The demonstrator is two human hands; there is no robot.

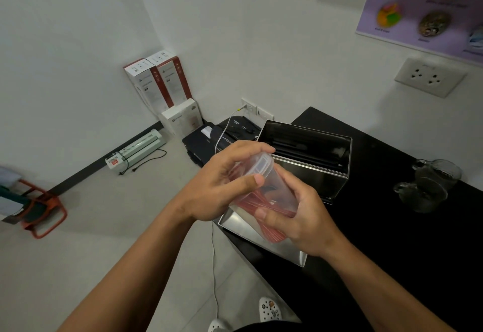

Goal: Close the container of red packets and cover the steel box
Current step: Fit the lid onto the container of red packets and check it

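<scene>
Holding the clear container (264, 196) of red packets (261, 205) above the near steel lid (261, 237), the right hand (303, 216) wraps its body; the left hand (224, 182) presses its cap, apparently on. The open steel box (313, 159) sits behind on the black surface (392, 227), glass jugs (428, 185) far right.

An office corner: laminator (136, 150), shredder (236, 133), boxed supplies (159, 81)
</scene>
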